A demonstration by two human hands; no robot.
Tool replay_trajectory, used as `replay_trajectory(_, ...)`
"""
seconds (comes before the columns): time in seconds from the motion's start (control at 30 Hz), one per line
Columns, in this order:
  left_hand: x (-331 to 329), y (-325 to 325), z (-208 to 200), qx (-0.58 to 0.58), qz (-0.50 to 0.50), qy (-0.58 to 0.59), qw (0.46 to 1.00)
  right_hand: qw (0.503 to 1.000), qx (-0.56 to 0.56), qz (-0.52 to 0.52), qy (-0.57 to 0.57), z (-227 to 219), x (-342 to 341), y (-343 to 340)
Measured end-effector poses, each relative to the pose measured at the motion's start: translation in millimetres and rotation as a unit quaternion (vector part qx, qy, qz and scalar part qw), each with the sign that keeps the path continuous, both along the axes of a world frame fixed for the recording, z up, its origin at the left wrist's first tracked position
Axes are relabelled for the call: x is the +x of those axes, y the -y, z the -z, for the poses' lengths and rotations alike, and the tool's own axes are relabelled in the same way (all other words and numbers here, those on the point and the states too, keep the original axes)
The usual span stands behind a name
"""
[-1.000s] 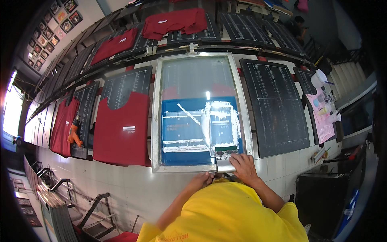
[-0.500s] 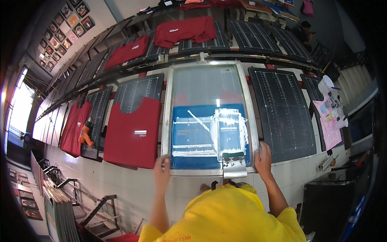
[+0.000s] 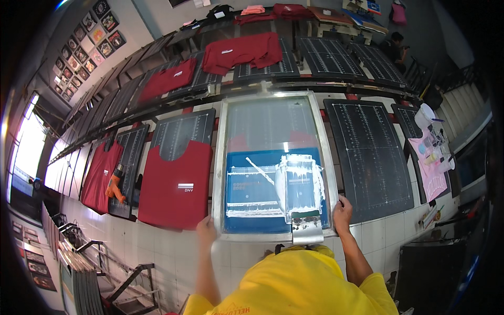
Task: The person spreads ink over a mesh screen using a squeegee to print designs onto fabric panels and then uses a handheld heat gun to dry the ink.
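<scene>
A screen printing frame (image 3: 326, 144) lies before me over a board, its metal rim around a mesh that is blue in the near half. White ink is smeared over the mesh, thickest at the right. A metal squeegee (image 3: 306, 230) with a dark green blade rests at the near edge, tilted over the rim. My left hand (image 3: 206, 229), slightly blurred, is closed at the near left corner of the frame. My right hand (image 3: 343, 214) grips its right side near the front. Red cloth shows faintly through the mesh.
Left of the frame a red shirt (image 3: 176, 191) with a small white print covers a black board. Farther left are an orange heat gun (image 3: 114, 185) and another red shirt (image 3: 100, 178). A bare black board (image 3: 371, 157) is at right, beyond it a pink cloth (image 3: 431, 173) with cups.
The whole scene sits lower in the picture, as my view has tilted up. My left hand has shifted slightly outward at the frame's corner. Frame and squeegee keep their places relative to the boards.
</scene>
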State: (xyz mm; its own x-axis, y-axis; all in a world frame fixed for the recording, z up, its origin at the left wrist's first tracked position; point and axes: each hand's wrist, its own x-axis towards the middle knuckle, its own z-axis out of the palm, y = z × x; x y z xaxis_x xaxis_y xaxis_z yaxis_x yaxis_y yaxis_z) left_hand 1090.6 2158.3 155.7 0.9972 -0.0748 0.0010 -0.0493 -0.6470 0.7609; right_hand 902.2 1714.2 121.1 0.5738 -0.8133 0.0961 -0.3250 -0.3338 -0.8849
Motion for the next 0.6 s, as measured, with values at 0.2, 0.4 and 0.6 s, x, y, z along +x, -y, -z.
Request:
replay_trajectory(0.2, 1.1, -6.8, 10.8, 0.018, -0.007, -0.006, 1.0, 1.0, -0.019, 0.006, -0.001, -4.2, 2.6, -7.3)
replay_trajectory(0.4, 2.6, 5.4, 0.1, 0.02, -0.018, -0.041, 0.999, 0.992, -0.06, -0.091, -0.066, -20.6, -8.6, 7.4)
replay_trajectory(0.6, -44.1, 40.3, -45.6, 0.059, 0.049, 0.169, 0.983, 0.876, -0.262, -0.377, -0.147, -113.4, -42.8, -47.5)
